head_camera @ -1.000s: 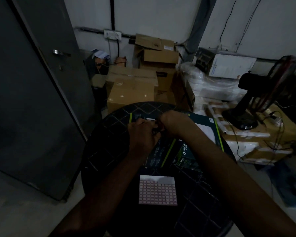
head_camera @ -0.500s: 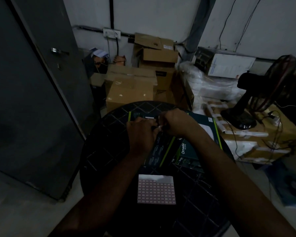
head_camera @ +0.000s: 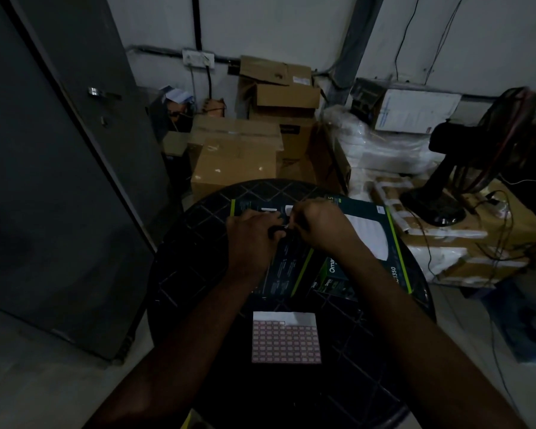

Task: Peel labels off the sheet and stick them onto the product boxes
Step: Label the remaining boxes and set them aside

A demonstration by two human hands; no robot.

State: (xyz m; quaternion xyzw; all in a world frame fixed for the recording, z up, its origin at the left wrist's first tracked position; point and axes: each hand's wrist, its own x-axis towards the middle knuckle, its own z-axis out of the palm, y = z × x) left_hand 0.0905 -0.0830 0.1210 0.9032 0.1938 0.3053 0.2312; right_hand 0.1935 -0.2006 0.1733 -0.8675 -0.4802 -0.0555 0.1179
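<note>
A sheet of small pink-edged labels (head_camera: 285,339) lies flat at the near middle of a round black table (head_camera: 198,274). Beyond it lie dark product boxes with green edges: a long one (head_camera: 283,270) under my left hand, a small one marked "Omada" (head_camera: 331,274), and a wide one with a white picture (head_camera: 369,224). My left hand (head_camera: 251,239) rests on the long box with its fingers curled. My right hand (head_camera: 319,226) meets it fingertip to fingertip, pinching a tiny pale label (head_camera: 287,226) just above the box. The dim light hides the left fingers' hold.
Brown cardboard cartons (head_camera: 232,162) are stacked right behind the table. A black floor fan (head_camera: 464,168) stands on taped cartons to the right, with loose cables around it. A grey metal door (head_camera: 59,181) fills the left side.
Both hands stay together over the far end of the long box, with only small finger movements. The label sheet has not moved.
</note>
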